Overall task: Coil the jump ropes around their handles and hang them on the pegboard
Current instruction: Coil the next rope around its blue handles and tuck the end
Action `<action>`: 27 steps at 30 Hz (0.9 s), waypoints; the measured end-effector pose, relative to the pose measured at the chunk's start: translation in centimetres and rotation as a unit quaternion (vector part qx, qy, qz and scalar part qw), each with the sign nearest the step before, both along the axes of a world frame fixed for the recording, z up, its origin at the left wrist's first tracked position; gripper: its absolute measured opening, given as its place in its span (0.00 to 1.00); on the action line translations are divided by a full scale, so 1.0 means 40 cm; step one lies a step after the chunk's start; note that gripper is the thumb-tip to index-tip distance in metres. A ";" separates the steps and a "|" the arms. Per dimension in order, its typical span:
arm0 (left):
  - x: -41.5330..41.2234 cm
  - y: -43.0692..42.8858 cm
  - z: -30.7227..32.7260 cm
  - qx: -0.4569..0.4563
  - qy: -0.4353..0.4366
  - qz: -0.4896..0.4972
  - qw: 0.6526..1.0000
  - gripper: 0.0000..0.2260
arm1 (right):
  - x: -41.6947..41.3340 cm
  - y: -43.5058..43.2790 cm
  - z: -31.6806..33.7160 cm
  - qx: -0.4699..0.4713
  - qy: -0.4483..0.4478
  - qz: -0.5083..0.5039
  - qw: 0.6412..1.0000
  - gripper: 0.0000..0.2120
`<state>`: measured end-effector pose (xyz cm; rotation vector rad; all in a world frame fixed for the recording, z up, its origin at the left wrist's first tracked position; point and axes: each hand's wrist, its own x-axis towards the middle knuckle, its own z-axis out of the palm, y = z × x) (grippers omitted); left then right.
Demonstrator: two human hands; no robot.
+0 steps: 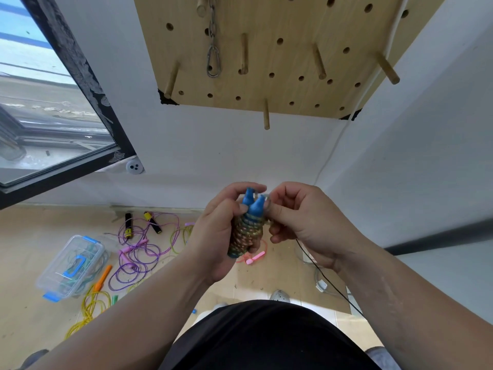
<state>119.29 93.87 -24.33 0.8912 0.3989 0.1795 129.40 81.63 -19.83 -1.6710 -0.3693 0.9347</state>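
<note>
Coiled jump rope (246,233) held upright in closed left grip (216,236), directly below pegboard (280,60) | handle tips (253,204) pinched by right grip (306,225)

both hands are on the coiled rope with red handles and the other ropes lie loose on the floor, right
Not quite. The head view shows blue handles, not red. Otherwise yes: left hand and right hand are both on the coiled rope, and the other ropes lie loose on the floor.
</note>
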 end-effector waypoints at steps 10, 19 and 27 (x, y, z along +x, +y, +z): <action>0.044 -0.018 0.026 -0.041 0.095 0.040 0.994 0.10 | 0.005 0.004 -0.001 -0.056 -0.045 -0.029 0.997 0.10; 0.164 -0.002 0.093 -0.006 0.018 0.067 0.998 0.08 | 0.094 0.046 0.043 0.025 -0.111 -0.084 0.990 0.09; 0.329 -0.003 0.163 0.241 0.030 0.152 0.958 0.04 | 0.254 0.073 0.088 0.116 -0.175 -0.105 0.972 0.11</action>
